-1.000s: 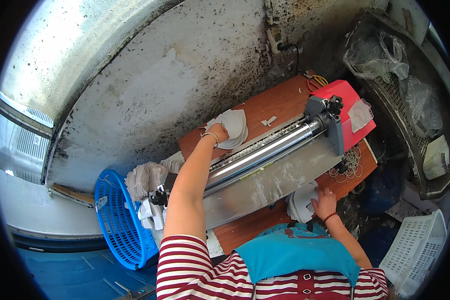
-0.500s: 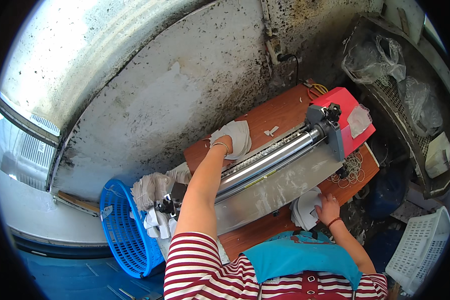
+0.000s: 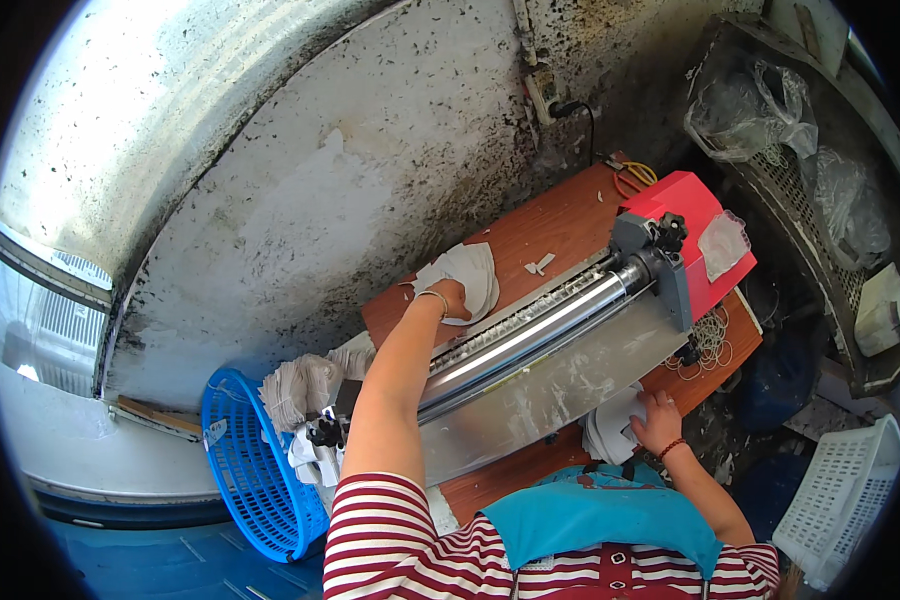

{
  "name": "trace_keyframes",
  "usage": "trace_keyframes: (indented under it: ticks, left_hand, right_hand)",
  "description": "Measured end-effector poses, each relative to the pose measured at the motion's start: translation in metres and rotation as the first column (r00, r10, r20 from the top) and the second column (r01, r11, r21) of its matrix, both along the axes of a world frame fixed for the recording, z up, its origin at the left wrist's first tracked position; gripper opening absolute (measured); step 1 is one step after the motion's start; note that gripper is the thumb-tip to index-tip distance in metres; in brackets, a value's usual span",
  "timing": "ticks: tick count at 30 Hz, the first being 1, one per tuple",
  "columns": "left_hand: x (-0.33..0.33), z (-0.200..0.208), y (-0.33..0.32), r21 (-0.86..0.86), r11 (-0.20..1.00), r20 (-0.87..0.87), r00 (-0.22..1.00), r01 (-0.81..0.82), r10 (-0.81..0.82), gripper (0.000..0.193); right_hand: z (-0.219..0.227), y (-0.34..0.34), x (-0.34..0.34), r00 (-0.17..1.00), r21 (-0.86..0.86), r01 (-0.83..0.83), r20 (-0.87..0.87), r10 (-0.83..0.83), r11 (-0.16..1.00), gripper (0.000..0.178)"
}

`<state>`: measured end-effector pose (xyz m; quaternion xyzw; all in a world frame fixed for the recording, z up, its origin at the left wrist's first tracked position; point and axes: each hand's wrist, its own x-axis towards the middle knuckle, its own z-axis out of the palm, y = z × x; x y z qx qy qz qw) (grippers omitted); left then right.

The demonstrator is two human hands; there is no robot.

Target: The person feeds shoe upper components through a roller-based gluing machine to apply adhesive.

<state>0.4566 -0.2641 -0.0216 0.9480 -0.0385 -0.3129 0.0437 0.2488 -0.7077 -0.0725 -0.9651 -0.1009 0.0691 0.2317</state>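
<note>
A machine with a long shiny metal roller [image 3: 560,332] and a red end housing [image 3: 705,222] lies aslant across a brown wooden table. My left hand [image 3: 448,300] reaches over the machine's left part to a fanned pile of white rounded flat pieces [image 3: 470,268] behind the roller. Its fingers curl down at the pile's near edge, their tips partly hidden. On the near side, my right hand [image 3: 656,424] has its bent fingers and thumb at the right edge of a stack of white flat pieces [image 3: 606,430]. That stack sits partly beneath the machine's metal feed plate [image 3: 550,390].
At left stand a blue plastic basket [image 3: 255,470] and bundles of whitish pieces [image 3: 300,388]. Tangled string [image 3: 708,345] lies by the red housing, white scraps [image 3: 540,265] behind the roller. A white basket [image 3: 840,500] and a rack with plastic bags [image 3: 755,120] are at right.
My left hand has shifted slightly and its fingers look more curled at the near edge of the far pile. My right hand stays almost still at the near stack.
</note>
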Motion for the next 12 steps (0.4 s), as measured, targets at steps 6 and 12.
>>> trace_keyframes:
  ticks: [6, 12]
  left_hand:
    - [0.005, 0.001, 0.02, -0.036, 0.999, 0.104, 0.994, -0.021, 0.024, 0.02]
    - [0.013, 0.065, 0.01, -0.185, 0.916, 0.676, 0.63, -0.357, 0.382, 0.013]
  right_hand:
    - [0.003, 0.003, 0.002, 1.0, 0.013, 0.002, 0.001, -0.002, 1.0, 0.045]
    - [0.001, 0.001, 0.005, 1.0, 0.025, 0.006, -0.023, -0.006, 1.0, 0.045]
